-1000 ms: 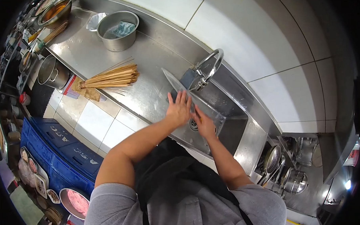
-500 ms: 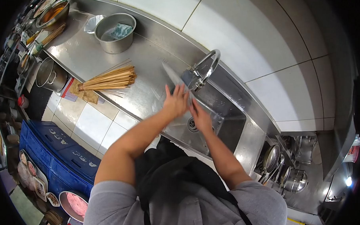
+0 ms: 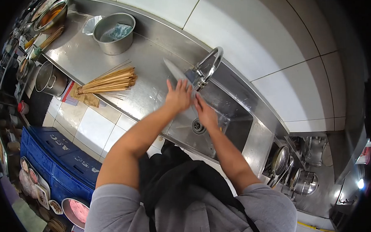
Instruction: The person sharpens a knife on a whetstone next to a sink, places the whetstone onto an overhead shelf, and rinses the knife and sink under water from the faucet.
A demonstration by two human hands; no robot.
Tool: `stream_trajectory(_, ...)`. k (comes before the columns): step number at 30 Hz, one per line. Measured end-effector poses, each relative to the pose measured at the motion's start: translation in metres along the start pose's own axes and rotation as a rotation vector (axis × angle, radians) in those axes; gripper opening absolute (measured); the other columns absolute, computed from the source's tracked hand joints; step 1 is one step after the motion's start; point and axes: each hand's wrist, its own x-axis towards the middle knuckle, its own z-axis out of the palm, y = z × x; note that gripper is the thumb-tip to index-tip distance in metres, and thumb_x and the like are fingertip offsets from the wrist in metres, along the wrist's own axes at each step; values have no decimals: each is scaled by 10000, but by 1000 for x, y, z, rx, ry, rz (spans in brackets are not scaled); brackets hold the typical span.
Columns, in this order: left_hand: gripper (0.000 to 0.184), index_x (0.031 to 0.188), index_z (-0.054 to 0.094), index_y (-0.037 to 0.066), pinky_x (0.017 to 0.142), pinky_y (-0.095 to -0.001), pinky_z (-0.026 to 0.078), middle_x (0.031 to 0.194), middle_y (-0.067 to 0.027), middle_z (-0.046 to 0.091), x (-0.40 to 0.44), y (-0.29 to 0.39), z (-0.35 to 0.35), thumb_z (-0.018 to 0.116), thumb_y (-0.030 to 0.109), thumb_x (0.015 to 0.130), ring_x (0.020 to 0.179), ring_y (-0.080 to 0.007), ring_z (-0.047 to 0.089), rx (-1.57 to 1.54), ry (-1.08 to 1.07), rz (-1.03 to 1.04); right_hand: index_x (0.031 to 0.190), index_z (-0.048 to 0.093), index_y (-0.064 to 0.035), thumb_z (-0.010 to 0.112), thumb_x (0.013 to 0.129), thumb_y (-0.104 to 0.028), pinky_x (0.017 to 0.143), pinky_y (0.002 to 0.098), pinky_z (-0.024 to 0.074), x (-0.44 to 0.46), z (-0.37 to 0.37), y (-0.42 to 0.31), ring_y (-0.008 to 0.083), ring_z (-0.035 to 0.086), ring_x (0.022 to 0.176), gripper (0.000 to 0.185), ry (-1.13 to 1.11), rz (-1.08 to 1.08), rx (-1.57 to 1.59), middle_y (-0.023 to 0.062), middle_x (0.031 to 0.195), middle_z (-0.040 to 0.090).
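Note:
A long knife lies tilted over the near left side of the sink, its pointed tip toward the far counter. My right hand is closed around its handle. On the flat of the blade rests my left hand, fingers stretched and spread, close to the right hand. A grey-blue block shows partly beside the blade, mostly hidden by it and the tap. The curved metal tap stands just beyond both hands.
On the steel counter sit a bundle of thin wooden sticks and a round metal pot holding a blue-green cloth. Blue crates stand at lower left, with a bowl of pink food. Pans lie to the right.
Both hands have shifted slightly away from my body, along with the knife. The left hand stays spread on the blade and the right keeps its hold. The view has moved a little.

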Motion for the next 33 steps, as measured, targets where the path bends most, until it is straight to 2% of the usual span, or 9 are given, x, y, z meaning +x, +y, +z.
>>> stream_trajectory(5, 822, 1633, 311, 131, 1165, -793, 98, 1726, -164, 186, -60, 21, 23, 433, 653, 1009, 1590, -358, 185, -31, -7, 0, 1536, 477, -371, 599, 1020, -440, 916, 492, 538, -33, 26, 34, 403, 673, 1134, 535, -56, -109, 52, 133, 1232, 724)
stream_trajectory(11, 816, 1649, 279, 156, 1178, -778, 96, 1734, -157, 156, 41, -34, -6, 432, 645, 1013, 1600, -347, 147, -16, 68, -80, 1496, 525, -362, 555, 1038, -456, 901, 506, 535, 66, 6, -29, 399, 676, 1128, 469, -59, -17, -166, 164, 1184, 732)
stream_trajectory(14, 816, 1647, 280, 141, 1179, -774, 104, 1733, -160, 160, 37, -36, -31, 440, 632, 1015, 1601, -358, 133, -120, -68, -102, 1496, 526, -369, 531, 1043, -492, 892, 507, 535, 63, 11, -31, 407, 680, 1105, 470, 38, -12, -165, 165, 1151, 741)
stream_trajectory(17, 829, 1647, 276, 122, 1184, -767, 103, 1733, -160, 161, -11, -17, -7, 435, 636, 1017, 1599, -377, 127, 15, -9, -57, 1505, 506, -417, 551, 1040, -471, 898, 506, 536, 17, 24, -14, 415, 681, 1091, 471, 61, -98, 83, 169, 1141, 744)
stream_trajectory(20, 859, 1642, 281, 106, 1187, -761, 105, 1732, -159, 164, -46, -2, 11, 437, 659, 1003, 1599, -382, 122, 23, 25, -12, 1540, 473, -392, 577, 1040, -404, 982, 450, 531, -7, 33, 11, 385, 650, 1207, 511, -30, -123, 123, 123, 1381, 657)
stream_trajectory(23, 857, 1642, 286, 120, 1187, -761, 110, 1732, -148, 174, -44, -5, 20, 435, 667, 1000, 1599, -368, 134, -27, 12, -74, 1524, 469, -455, 595, 1028, -404, 901, 498, 540, 0, 36, 15, 417, 688, 1069, 514, -12, -190, 52, 172, 1137, 740)
stream_trajectory(27, 824, 1645, 285, 150, 1192, -755, 112, 1735, -129, 175, 15, -42, 15, 430, 654, 1010, 1600, -352, 144, -79, 113, -128, 1534, 455, -444, 561, 1035, -453, 947, 494, 534, 74, 19, -21, 388, 668, 1161, 511, -137, -97, -111, 122, 1324, 688)
stream_trajectory(30, 810, 1637, 304, 133, 1191, -754, 101, 1732, -135, 184, 50, -54, -1, 438, 634, 1015, 1597, -352, 159, -121, 108, -149, 1539, 456, -412, 543, 1039, -475, 971, 511, 525, 106, 24, -30, 403, 649, 1192, 511, 58, -245, -67, 105, 1350, 678)
stream_trajectory(33, 818, 1629, 308, 89, 1189, -756, 85, 1728, -156, 190, 22, -37, -6, 444, 618, 1019, 1594, -365, 161, -74, 94, -138, 1539, 463, -407, 546, 1046, -467, 998, 484, 520, 67, 19, -35, 377, 650, 1215, 504, -50, -70, 5, 80, 1333, 695)
